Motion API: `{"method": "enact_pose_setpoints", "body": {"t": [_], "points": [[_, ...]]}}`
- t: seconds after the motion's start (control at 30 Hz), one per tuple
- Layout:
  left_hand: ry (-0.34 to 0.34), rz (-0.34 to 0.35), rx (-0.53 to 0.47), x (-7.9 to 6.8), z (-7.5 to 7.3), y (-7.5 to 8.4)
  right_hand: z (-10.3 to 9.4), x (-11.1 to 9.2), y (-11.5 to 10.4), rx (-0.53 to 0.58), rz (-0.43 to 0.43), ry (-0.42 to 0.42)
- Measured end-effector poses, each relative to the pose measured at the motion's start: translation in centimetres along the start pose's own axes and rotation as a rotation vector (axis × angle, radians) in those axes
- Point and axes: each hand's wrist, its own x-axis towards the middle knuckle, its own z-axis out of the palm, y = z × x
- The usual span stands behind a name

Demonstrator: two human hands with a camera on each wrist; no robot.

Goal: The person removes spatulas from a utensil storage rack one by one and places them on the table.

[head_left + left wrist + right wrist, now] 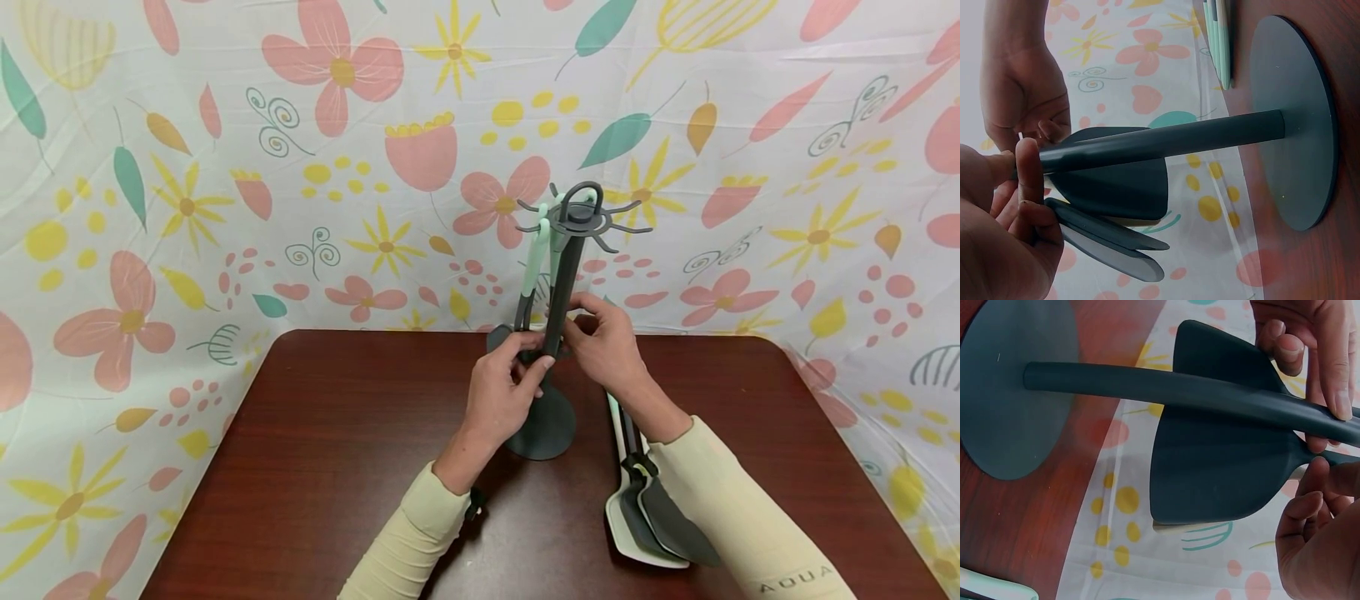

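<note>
A dark grey utensil stand (567, 287) with a round base and hooked top stands on the table. Mint-handled utensils (534, 258) hang from its far left side. My left hand (501, 392) pinches the pole low down, thumb on its near face. Behind the pole, my right hand (609, 350) has thumb and fingertips at the neck of a wide dark turner (1222, 469), which hangs with its head down. The pole covers part of the turner in the right wrist view. In the left wrist view, more dark utensil heads (1110, 231) hang beside it.
Several more utensils (637, 521) with dark and pale heads lie stacked on the brown table (337, 467), partly beneath my right forearm. A flower-printed cloth (225, 167) hangs behind the table's far edge.
</note>
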Motion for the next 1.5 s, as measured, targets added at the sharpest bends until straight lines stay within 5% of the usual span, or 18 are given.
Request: {"method": "enact_pose_setpoints", "body": {"t": [0.8,1.1,1.5], "points": [[-0.002,-0.003,0.009,0.0,0.0,0.2,-0.2,0.2,-0.6,-0.027,0.014,0.026],[-0.003,-0.001,0.016,0.0,0.0,0.1,-0.5,-0.3,-3.3,-0.048,0.055,0.034],[0.003,0.006,0.015,0.0,0.0,0.0,-1.1,0.0,0.3,-0.077,0.05,0.07]]}}
